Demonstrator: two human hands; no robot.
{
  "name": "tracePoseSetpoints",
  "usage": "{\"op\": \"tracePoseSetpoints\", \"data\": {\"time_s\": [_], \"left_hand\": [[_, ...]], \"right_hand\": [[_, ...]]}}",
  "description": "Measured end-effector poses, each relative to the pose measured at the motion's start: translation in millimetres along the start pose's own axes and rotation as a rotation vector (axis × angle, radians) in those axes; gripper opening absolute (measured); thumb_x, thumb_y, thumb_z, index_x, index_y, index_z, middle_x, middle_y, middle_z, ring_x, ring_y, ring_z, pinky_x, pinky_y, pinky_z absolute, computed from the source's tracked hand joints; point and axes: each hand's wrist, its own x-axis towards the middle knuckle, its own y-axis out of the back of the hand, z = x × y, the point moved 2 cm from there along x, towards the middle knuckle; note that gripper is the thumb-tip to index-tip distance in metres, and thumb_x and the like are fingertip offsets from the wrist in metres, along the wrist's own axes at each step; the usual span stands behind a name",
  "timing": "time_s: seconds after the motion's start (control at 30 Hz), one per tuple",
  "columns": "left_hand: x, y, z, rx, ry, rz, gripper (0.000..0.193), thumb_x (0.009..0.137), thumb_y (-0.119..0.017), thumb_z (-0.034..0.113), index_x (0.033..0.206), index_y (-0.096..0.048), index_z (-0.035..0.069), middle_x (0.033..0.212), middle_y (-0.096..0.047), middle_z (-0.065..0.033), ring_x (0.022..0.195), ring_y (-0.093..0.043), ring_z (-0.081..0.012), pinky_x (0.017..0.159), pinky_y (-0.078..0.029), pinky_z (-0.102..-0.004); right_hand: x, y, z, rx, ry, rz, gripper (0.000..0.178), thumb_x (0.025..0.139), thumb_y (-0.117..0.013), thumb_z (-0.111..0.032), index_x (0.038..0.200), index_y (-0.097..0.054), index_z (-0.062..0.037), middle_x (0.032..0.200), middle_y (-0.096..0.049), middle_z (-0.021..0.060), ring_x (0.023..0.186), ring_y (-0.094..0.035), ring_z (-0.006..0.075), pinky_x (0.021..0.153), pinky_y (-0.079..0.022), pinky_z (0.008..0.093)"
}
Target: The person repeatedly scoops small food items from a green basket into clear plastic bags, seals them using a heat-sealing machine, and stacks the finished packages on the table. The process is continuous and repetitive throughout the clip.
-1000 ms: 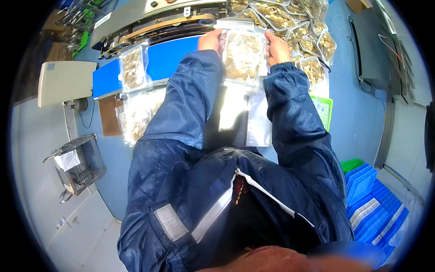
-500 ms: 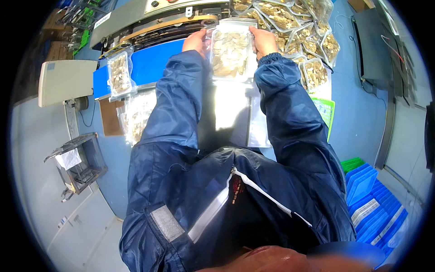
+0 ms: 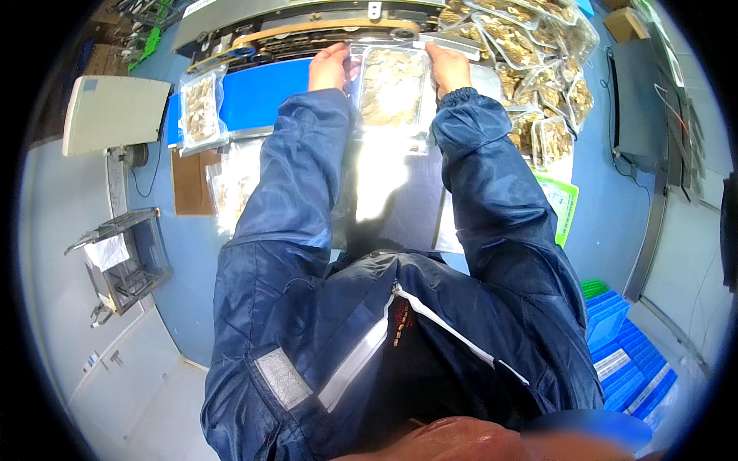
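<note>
The left hand and right hand reach to 12 o'clock, grip pinching a clear pack, while the belt pack at 10 o'clock has slid farther along.

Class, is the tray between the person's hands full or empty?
Looks full: brownish pieces cover nearly all of the clear tray, though their depth cannot be told.

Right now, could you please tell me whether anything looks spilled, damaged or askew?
Nothing looks spilled or damaged. The one untidy spot is the heap of clear food trays at upper right, overlapping at uneven angles; the bagged tray between left hand and right hand looks fairly straight.
</note>
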Motion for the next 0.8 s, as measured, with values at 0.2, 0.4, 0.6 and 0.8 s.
{"op": "tracePoseSetpoints", "data": {"time_s": [0.2, 0.4, 0.6, 0.8], "left_hand": [[-78.2, 119.5, 44.4, 0.302, -0.607, 0.126, 0.039, 0.089, -0.057, 0.003, 0.128, -0.049, 0.000, 0.127, -0.055, -0.0147, 0.110, -0.056, -0.0222, 0.093, -0.046, -0.0313], [-159.0, 296.3, -25.1, 1.338, -0.580, 0.496, 0.051, 0.091, -0.057, 0.023, 0.132, -0.044, -0.003, 0.130, -0.048, -0.0251, 0.124, -0.042, -0.0407, 0.107, -0.029, -0.0483], [-203.0, 238.4, -98.0, 1.118, -0.448, 0.467, 0.051, 0.096, -0.049, 0.027, 0.136, -0.040, -0.003, 0.141, -0.039, -0.0240, 0.132, -0.034, -0.0384, 0.112, -0.023, -0.0468], [-235.9, 196.0, -105.6, 0.712, -0.373, 0.376, 0.050, 0.097, -0.049, 0.024, 0.139, -0.036, -0.001, 0.145, -0.032, -0.0213, 0.136, -0.029, -0.0339, 0.112, -0.022, -0.0445]], "right_hand": [[-12.7, 8.1, -11.8, -0.355, -0.012, -0.145, 0.035, 0.091, -0.062, -0.033, 0.090, -0.070, 0.0011, 0.077, -0.065, 0.0034, 0.064, -0.055, 0.0133, 0.059, -0.044, 0.0305], [-187.9, -20.0, -32.0, -0.305, 0.579, -0.697, 0.028, 0.093, -0.059, -0.026, 0.102, -0.066, -0.0013, 0.082, -0.067, 0.0085, 0.070, -0.060, 0.0168, 0.064, -0.049, 0.0317], [-255.2, -87.1, 88.3, -0.313, -0.326, -0.994, 0.041, 0.091, -0.063, -0.034, 0.113, -0.060, 0.0009, 0.091, -0.065, 0.0106, 0.070, -0.057, 0.0128, 0.061, -0.046, 0.0273], [-257.2, -56.8, 78.6, -0.161, -0.184, -1.032, 0.040, 0.091, -0.063, -0.033, 0.116, -0.063, -0.0011, 0.104, -0.067, 0.0097, 0.099, -0.060, 0.0158, 0.088, -0.045, 0.0295]]}}
